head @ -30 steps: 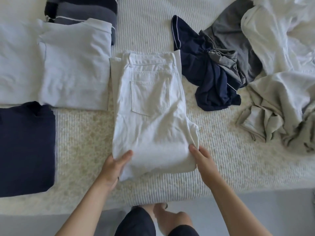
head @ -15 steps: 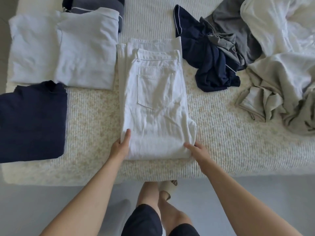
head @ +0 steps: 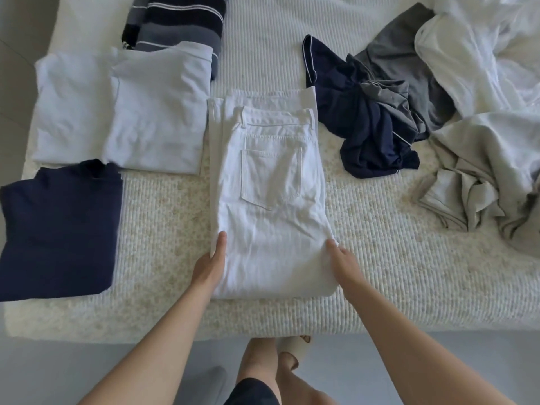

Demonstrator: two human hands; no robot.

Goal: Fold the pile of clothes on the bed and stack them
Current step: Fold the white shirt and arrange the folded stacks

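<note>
White jeans [head: 271, 176] lie folded in the middle of the bed [head: 163, 229], back pocket up. My left hand [head: 210, 267] holds their left edge near the front, thumb on top and fingers hidden beneath. At the right edge my right hand [head: 346, 267] does the same, fingers tucked under the fabric. Folded light blue tops [head: 122, 112], a folded navy top [head: 58, 229] and a folded striped garment [head: 181, 21] lie to the left. Unfolded clothes sit at the right: a navy piece [head: 365, 127], a grey one [head: 409, 68] and a beige one [head: 482, 171].
Crumpled white bedding or cloth [head: 482, 54] fills the far right corner. The bed's front edge [head: 263, 331] runs just below my hands, with grey floor [head: 58, 375] and my legs [head: 263, 366] beneath it.
The jeans' lower fold has been laid flat and squared. Both hands have slid from the folded bottom end to the jeans' left and right edges. The camera has pulled back.
</note>
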